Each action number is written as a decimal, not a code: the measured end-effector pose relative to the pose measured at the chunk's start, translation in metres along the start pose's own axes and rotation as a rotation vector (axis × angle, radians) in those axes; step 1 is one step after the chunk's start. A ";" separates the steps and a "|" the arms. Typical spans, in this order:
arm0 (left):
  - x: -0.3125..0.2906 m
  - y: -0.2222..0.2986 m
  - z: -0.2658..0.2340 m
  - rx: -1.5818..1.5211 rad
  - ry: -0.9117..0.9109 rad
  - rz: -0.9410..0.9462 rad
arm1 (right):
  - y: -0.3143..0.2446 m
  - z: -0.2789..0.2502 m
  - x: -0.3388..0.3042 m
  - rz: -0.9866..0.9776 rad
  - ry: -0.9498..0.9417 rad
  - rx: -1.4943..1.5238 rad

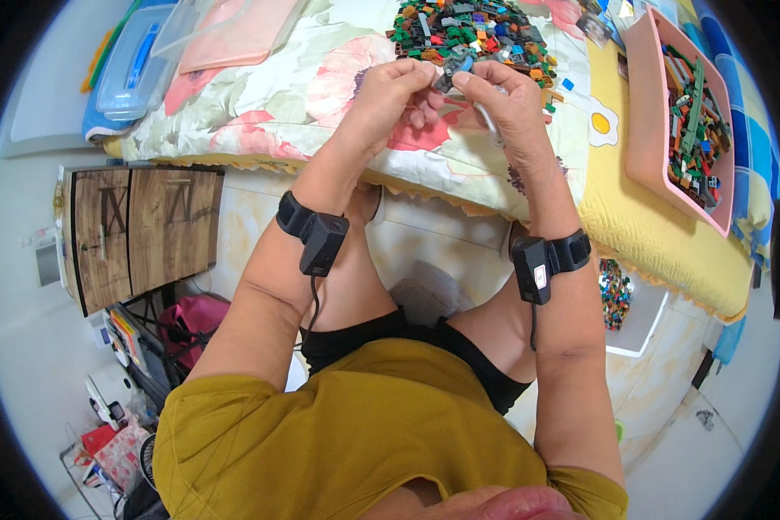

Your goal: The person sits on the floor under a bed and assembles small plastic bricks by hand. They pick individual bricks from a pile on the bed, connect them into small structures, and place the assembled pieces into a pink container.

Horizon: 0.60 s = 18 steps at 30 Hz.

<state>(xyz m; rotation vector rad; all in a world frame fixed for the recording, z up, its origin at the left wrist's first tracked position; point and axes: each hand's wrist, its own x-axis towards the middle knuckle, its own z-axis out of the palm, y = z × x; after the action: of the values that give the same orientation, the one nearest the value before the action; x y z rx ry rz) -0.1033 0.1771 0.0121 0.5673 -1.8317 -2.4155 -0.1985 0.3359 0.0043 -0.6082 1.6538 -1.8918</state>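
Above the bed's near edge, my left hand [394,94] and my right hand [513,102] meet with their fingertips nearly touching. Between them is a small piece of dark grey and blue toy bricks [447,80], pinched from both sides. My left thumb and forefinger press together at its left end, the other fingers curled beneath. On its right end rest my right thumb and forefinger. The fingers cover much of the piece, so its exact shape is hard to make out. Just beyond the hands, a heap of loose toy bricks [507,43] in many colours spreads over the floral cloth [321,95].
At right on the bed stands a pink bin [650,130] of bricks. A clear plastic box [130,82] with a blue handle and a pink lid-like sheet [234,35] lie at far left. On the floor are a white tray [646,321] with small bricks and a wooden cabinet [169,225].
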 end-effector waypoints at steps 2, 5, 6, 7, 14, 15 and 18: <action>-0.001 0.002 0.003 0.039 0.014 0.075 | 0.004 -0.003 0.001 -0.002 0.025 -0.097; -0.006 0.003 0.008 0.073 -0.065 0.104 | 0.008 -0.008 0.005 -0.054 0.020 -0.228; -0.006 0.002 0.010 0.091 -0.089 0.105 | 0.008 -0.010 0.004 -0.065 0.006 -0.214; -0.006 0.002 0.012 0.102 -0.118 0.108 | 0.008 -0.012 0.004 -0.052 0.012 -0.219; 0.002 -0.001 0.013 0.025 -0.120 0.107 | 0.006 -0.013 -0.002 -0.156 0.020 -0.204; 0.003 -0.001 0.012 -0.010 -0.115 0.078 | 0.006 -0.012 -0.002 -0.164 0.036 -0.164; 0.005 0.000 0.011 -0.072 -0.109 0.034 | 0.005 -0.015 -0.003 -0.134 0.082 -0.127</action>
<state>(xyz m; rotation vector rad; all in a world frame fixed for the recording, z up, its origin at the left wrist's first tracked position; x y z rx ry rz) -0.1117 0.1862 0.0138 0.4026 -1.7684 -2.5253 -0.2061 0.3485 -0.0029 -0.7176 1.8382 -1.9392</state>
